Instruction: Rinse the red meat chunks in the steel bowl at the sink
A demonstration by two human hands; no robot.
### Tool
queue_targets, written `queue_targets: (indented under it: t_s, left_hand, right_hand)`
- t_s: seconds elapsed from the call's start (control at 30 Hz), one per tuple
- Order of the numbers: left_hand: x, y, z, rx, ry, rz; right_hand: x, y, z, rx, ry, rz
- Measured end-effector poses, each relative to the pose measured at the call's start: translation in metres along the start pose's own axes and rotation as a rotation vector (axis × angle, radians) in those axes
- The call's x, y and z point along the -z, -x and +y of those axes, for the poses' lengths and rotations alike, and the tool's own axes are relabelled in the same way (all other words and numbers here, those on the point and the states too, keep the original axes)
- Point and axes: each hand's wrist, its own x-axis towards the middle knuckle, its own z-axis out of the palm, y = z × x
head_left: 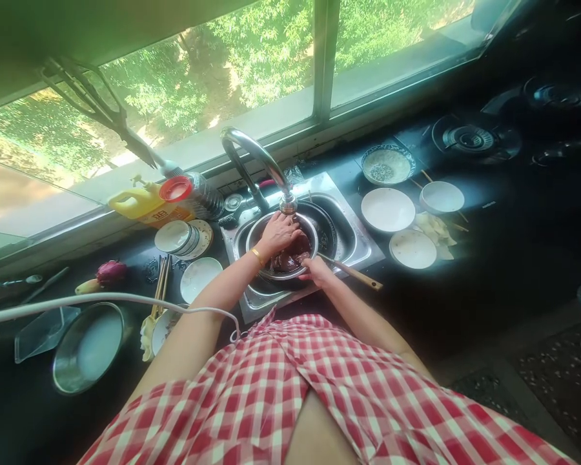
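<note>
- While leaning over the sink (pixel 363 242), working with both hands inside a steel bowl (pixel 260 227) sitting in the basin, right under the tap (pixel 287 204).
- Pressing the left hand (pixel 278 234) down on the dark red meat (pixel 290 258) in the bowl, fingers spread and loosely curled over it; gripping a piece or only rubbing it, cannot tell.
- Holding the near rim of the bowl with the right hand (pixel 315 268), fingers closed around the edge, steadying it.
- Wearing a gold bracelet (pixel 257 256) on the left wrist, very close to the wet meat.
- Lying across the sink edge just beside the right hand: a wooden handle (pixel 356 275), its far end going into the basin behind the bowl.
- Standing on the right counter: white plates (pixel 388 209) and bowls; on the left counter: a stack of small dishes (pixel 177 237), chopsticks (pixel 159 287), a yellow oil bottle (pixel 140 203).
- Risking, probably, a tipping of the bowl if the right hand slips on the wet rim while the left one is pushing down.
- Risking also knocking the wooden handle with the right forearm, sending it off the edge.
- Possibly splashing meat juice onto the clean plates nearby.
</note>
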Motion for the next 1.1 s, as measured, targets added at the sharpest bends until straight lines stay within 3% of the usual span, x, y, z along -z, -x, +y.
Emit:
queue_targets:
  t_s: [0.37,0.53,0.8,1.0,1.1]
  left_hand:
    - [-0.004,0.018,-0.011,0.021,0.086,0.052]
    - [-0.01,0.023,-0.003,0.013,0.093,-0.011]
    - [-0.013,0.027,0.008,0.156,0.04,0.049]
    - [-0.03,0.023,0.014,0.056,0.324,0.027]
    - [-0.029,0.012,0.014,0.209,0.601,0.139]
  right_hand:
    - [-0.004,-0.007,0.0,0.003,0.025,-0.014]
    - [-0.006,-0.01,-0.001,-0.01,0.013,-0.022]
    - [-0.01,-0.006,-0.002,-0.018,0.038,-0.004]
    - [-0.009,-0.007,-0.001,-0.005,-0.015,0.02]
    - [-0.003,-0.007,-0.001,0.016,-0.023,0.033]
